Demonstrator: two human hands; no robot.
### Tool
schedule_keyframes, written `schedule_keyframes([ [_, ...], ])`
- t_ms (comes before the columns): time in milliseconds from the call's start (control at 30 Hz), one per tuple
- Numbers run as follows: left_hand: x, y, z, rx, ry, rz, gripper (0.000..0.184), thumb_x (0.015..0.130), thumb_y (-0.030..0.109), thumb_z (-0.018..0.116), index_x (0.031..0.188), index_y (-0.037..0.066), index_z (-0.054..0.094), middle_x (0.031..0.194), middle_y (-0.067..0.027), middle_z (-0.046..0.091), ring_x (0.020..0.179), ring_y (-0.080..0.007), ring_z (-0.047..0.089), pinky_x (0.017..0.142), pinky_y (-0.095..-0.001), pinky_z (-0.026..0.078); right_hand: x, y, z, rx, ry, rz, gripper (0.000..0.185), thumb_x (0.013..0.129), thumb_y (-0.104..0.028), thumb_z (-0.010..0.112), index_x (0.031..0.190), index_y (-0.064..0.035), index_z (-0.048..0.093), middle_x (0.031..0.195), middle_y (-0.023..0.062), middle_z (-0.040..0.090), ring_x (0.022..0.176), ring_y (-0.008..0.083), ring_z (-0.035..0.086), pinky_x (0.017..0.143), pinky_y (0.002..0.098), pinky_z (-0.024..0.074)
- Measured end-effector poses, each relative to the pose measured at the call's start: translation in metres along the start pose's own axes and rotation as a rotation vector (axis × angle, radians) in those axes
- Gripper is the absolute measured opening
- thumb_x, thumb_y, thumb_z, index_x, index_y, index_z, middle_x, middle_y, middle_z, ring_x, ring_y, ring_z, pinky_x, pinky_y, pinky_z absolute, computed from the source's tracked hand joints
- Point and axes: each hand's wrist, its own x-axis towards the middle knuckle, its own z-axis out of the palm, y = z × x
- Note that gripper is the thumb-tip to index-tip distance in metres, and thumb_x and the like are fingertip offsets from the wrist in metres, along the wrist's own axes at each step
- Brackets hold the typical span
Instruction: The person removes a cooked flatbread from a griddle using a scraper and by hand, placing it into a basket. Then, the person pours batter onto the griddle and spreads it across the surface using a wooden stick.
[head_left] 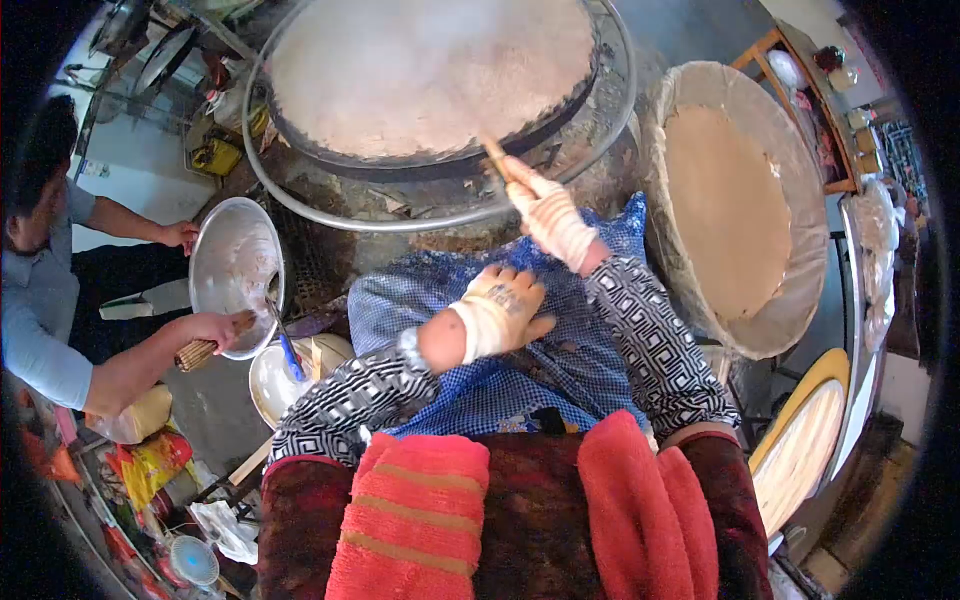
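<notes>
My right hand [556, 216], in a pale fingerless wrap, is closed around a thin wooden stick [497, 160]. The stick points over the near edge of a large round griddle [430, 80], and its far end is lost in blur and steam. A pale, batter-like layer covers the griddle. Lower down, my left hand [502, 308], wrapped the same way, lies on a blue checked apron [420, 300] with its fingers apart and nothing in them.
A metal ring [400, 226] surrounds the griddle. On the right stands a cloth-lined tub [690, 290] of tan batter. At left, a co-worker [45, 270] holds a metal bowl [230, 240] and a bundled brush [195, 355]. Below it sits a white bucket [262, 385].
</notes>
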Motion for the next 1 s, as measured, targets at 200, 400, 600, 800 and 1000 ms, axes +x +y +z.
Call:
schedule_keyframes([
  [200, -0.046, -0.008, -0.003, -0.140, -0.333, -0.065, 0.040, 0.092, 0.043, 0.051, 0.101, 0.008, 0.066, 0.092, -0.0162, 0.066, 0.089, -0.0359, 0.064, 0.079, -0.0442, 0.051, -0.038, -0.030, 0.073, 0.287, -0.233, 0.201, 0.036, 0.093, -0.020, 0.061, 0.129, -0.0177, 0.059, 0.067, -0.0042, 0.054, 0.045, 0.0069, 0.045, 0.040, 0.0237, 0.0390],
  [400, -0.102, -0.083, -0.036, -0.068, 0.583, 0.006, 0.024, 0.094, 0.026, 0.049, 0.085, 0.006, 0.058, 0.081, -0.0155, 0.061, 0.077, -0.0378, 0.058, 0.072, -0.0458, 0.049, -0.023, -0.045, 0.000, 0.647, 0.123, 0.026, 0.044, 0.092, -0.018, 0.063, 0.134, -0.0152, 0.051, 0.069, -0.0021, 0.056, 0.046, 0.0033, 0.047, 0.036, 0.0172, 0.0361],
  [600, -0.144, -0.267, -0.044, 0.634, 0.715, -0.583, 0.043, 0.093, 0.039, 0.051, 0.119, 0.004, 0.057, 0.129, -0.0170, 0.053, 0.127, -0.0371, 0.043, 0.108, -0.0495, 0.030, 0.028, 0.008, -0.057, 0.010, 0.299, 0.084, 0.043, 0.097, -0.031, 0.055, 0.139, -0.0324, 0.047, 0.061, -0.0033, 0.048, 0.043, 0.0078, 0.042, 0.036, 0.0237, 0.0346],
  [800, -0.112, -0.256, -0.042, 0.578, 0.106, -0.568, 0.039, 0.091, 0.040, 0.050, 0.108, 0.006, 0.062, 0.118, -0.0160, 0.060, 0.122, -0.0321, 0.049, 0.113, -0.0453, 0.024, 0.012, 0.031, -0.006, -0.505, 0.204, -0.077, 0.047, 0.094, -0.027, 0.050, 0.140, -0.0254, 0.045, 0.097, 0.0257, 0.064, 0.085, 0.0429, 0.063, 0.078, 0.0445, 0.0501],
  [1000, -0.064, -0.164, -0.029, 0.418, 0.215, -0.533, 0.036, 0.085, 0.042, 0.053, 0.092, 0.009, 0.067, 0.091, -0.0123, 0.066, 0.094, -0.0299, 0.061, 0.093, -0.0448, 0.041, -0.008, 0.024, 0.057, -0.407, 0.115, -0.277, 0.045, 0.094, -0.024, 0.051, 0.139, -0.0189, 0.046, 0.089, 0.0275, 0.062, 0.079, 0.0449, 0.061, 0.070, 0.0460, 0.0490],
])
